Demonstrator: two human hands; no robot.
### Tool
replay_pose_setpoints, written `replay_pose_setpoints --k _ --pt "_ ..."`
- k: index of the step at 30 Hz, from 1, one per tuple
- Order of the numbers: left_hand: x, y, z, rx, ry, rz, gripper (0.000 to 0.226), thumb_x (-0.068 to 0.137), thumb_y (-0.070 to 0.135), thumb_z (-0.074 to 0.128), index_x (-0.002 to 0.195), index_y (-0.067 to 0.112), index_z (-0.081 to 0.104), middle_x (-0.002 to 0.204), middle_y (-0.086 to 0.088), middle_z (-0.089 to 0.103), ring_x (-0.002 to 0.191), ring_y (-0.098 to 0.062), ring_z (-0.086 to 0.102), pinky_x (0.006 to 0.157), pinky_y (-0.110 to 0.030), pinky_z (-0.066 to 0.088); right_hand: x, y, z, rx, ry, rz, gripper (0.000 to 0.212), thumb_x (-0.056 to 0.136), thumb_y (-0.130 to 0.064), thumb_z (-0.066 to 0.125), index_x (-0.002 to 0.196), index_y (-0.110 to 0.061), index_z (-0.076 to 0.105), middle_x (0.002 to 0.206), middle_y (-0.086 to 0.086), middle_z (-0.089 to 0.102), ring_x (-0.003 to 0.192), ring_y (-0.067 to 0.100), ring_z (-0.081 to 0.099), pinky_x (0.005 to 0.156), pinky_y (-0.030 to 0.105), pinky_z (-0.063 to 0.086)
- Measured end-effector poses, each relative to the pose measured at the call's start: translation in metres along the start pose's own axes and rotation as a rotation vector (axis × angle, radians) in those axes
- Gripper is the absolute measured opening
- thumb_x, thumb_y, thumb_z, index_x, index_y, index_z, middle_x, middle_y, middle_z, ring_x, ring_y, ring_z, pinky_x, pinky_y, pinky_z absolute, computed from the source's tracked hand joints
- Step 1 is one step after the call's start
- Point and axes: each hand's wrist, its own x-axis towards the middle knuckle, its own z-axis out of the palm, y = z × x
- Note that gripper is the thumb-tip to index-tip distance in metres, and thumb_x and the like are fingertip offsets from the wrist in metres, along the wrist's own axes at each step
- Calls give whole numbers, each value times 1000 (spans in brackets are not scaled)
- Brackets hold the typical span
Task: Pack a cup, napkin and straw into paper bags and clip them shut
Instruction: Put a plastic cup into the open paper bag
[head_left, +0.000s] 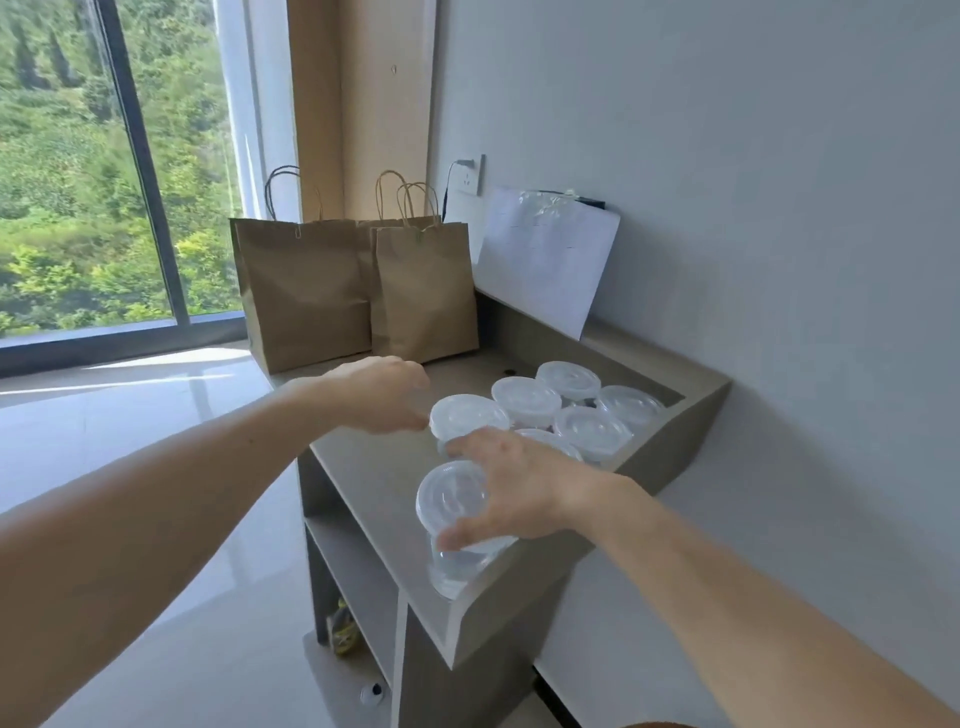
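Now R hand (524, 488) grips front cup (449, 500) round its lid.

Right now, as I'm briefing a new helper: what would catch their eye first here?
The cluster of clear plastic cups with translucent lids on the grey counter, with the right hand gripping the nearest cup and the left hand beside another. Behind them, brown paper bags with twisted handles stand at the counter's far end, by the big window.
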Motion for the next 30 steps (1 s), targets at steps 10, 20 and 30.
replay_pose_setpoints --k 10,20,30 --pt "18 -2 3 -36 0 71 53 87 47 59 136 31 49 134 10 54 112 -18 56 90 -39 52 16 -8 11 -167 -31 -18 100 62 -57 81 146 -38 29 139 -8 41 130 17 39 104 34 39" --pt "31 37 -32 -102 155 167 52 89 43 59 137 23 51 133 6 55 122 -22 52 96 -39 47 -46 18 -65 256 337 85 92 54 -56 79 136 -44 39 128 -17 43 124 4 42 100 30 43" --pt "18 205 -5 -170 146 427 50 87 48 59 135 33 52 136 10 54 120 -18 54 93 -35 46 -187 102 -79 292 555 391 98 42 -66 76 132 -43 45 126 -15 45 121 8 47 99 32 44"
